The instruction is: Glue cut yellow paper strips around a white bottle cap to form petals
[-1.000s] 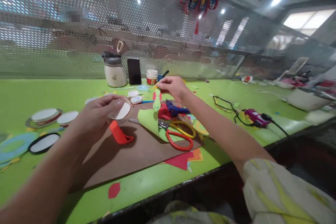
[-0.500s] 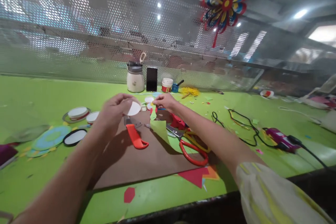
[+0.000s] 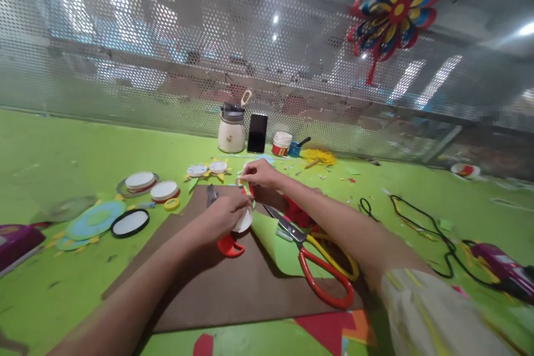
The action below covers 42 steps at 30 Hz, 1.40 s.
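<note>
My left hand (image 3: 227, 212) is closed on a white disc (image 3: 244, 221), low over the brown board (image 3: 221, 295). Just beyond it, my right hand (image 3: 262, 175) pinches a small red and green paper piece (image 3: 247, 191), partly hidden by the fingers. Disc and paper piece are close together; whether they touch I cannot tell. Under my left hand lies a red-handled tool (image 3: 231, 246), largely covered. Red-handled scissors (image 3: 326, 283) and yellow-handled scissors (image 3: 336, 258) rest to the right, beside a curled light-green sheet (image 3: 271, 242).
Round lids (image 3: 164, 190), a black-rimmed disc (image 3: 130, 223) and pale-blue paper shapes (image 3: 95, 221) lie left. A white jug (image 3: 232, 134), a phone (image 3: 257, 133) and a paint tub (image 3: 282, 144) stand at the back. A black cord (image 3: 431, 225) and purple device (image 3: 503, 267) are right.
My left hand has moved right and toward me with the white disc, close to the piece in my right hand. Two small flower-like discs at the back now show. The view has shifted.
</note>
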### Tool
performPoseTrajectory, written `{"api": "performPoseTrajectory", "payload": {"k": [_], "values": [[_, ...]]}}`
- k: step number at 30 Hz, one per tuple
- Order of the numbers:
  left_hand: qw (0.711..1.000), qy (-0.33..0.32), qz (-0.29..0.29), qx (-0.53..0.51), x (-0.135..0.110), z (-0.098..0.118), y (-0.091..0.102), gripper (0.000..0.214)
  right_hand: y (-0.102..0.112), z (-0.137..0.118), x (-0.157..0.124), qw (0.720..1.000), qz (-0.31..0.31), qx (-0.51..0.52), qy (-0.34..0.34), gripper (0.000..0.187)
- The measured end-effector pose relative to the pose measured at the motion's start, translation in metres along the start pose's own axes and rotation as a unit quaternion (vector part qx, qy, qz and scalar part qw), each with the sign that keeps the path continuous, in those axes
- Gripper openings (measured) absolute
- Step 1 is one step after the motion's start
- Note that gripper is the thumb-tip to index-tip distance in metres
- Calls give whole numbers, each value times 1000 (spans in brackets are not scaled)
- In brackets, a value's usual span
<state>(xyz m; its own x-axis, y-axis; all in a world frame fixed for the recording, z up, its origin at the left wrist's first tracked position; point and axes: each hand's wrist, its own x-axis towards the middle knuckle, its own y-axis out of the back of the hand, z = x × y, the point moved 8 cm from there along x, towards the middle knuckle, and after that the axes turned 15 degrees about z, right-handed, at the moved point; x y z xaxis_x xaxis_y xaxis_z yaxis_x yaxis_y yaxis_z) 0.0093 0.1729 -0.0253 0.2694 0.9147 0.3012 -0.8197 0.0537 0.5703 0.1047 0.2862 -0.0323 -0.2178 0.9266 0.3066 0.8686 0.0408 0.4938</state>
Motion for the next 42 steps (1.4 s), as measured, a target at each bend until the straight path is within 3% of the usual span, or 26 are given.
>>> {"api": "performPoseTrajectory", "payload": {"k": [7, 14, 24, 31, 37, 42], "values": [[998, -9, -40, 37, -4, 0, -8, 26, 23, 2, 7, 999, 33, 2, -37, 4], [998, -14, -46, 52, -1, -3, -9, 29, 53, 28, 0, 986, 11, -80, -146, 29], [994, -24, -65, 86, -2, -3, -14, 32, 34, 43, -4, 959, 7, -151, -239, 31], [994, -26, -58, 87, -2, -5, -14, 30, 58, 32, -11, 971, 20, -128, -203, 31], [995, -26, -44, 89, -3, 2, -10, 30, 28, 12, -29, 982, -22, -142, -119, 27], [998, -1, 3, 70, 1, 4, 5, 28, 15, 2, -39, 975, -22, -207, -72, 25]]}}
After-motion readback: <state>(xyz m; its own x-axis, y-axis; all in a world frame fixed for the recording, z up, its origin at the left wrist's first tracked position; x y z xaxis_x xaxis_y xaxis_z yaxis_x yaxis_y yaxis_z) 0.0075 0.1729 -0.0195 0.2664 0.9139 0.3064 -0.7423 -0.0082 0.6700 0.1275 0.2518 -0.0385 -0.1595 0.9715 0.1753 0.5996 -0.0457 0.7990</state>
